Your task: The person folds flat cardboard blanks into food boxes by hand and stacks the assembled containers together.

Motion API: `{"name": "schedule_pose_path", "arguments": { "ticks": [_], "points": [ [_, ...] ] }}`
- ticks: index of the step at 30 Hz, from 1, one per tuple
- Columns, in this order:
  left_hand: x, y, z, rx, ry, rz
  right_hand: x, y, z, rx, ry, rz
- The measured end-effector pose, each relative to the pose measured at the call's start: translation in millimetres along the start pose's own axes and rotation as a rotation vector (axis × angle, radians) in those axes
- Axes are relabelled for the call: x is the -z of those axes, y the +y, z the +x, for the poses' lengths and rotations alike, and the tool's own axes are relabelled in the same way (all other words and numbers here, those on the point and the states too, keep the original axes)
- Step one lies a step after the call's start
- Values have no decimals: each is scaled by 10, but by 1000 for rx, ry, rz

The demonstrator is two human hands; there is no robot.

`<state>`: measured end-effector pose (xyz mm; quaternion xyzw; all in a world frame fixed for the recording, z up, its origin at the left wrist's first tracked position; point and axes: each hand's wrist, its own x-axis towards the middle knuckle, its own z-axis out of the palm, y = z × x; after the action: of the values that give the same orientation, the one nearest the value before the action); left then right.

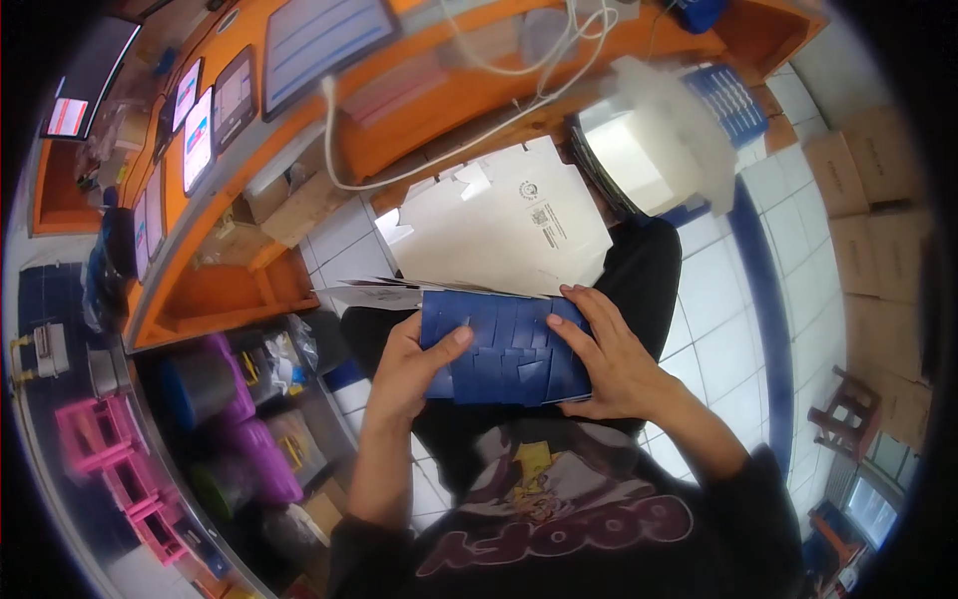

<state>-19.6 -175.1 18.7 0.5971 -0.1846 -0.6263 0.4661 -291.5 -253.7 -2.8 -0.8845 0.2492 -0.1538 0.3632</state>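
Blue stack (499,371) is over the lap (649,265), by the white card's (499,215) near edge. Left hand (401,377) and right hand (617,367) pinch its sides; even, light pressure should keep the flaps flat.

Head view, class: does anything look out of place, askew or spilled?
The white cable looks untidy: it sags loosely past the edge of the orange desk, with bunched loops toward the top. I see no spill.
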Motion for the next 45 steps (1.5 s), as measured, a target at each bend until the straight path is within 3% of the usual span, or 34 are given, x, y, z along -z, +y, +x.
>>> {"name": "schedule_pose_path", "arguments": {
  "ticks": [8, 11, 18, 20, 27, 32, 38, 45],
  "points": [
    [-103, 9, -159, -122, 97, 77, 136, -101, 120, 81, -101, -50],
    [-127, -147, -118, -97, 127, 53, 144, -223, 110, -5, -212, -173],
    [-133, -229, -115, -147, 234, 131, -37, -342, 66, -44, -149, -261],
    [-154, -242, -130, -289, 422, 549, -72, -338, 78, -22, -160, -268],
    [-191, -209, -225, -214, 423, 645, -27, -373, 77, 44, -177, -284],
    [-321, -250, -201, -360, 489, 859, -34, -385, 75, 29, -183, -300],
    [-207, -259, -135, -266, 423, 777, -22, -324, -49, -7, -137, -305],
    [-167, -202, -149, -308, 370, 584, 92, -199, -185, 4, -86, -263]
  ]
}}
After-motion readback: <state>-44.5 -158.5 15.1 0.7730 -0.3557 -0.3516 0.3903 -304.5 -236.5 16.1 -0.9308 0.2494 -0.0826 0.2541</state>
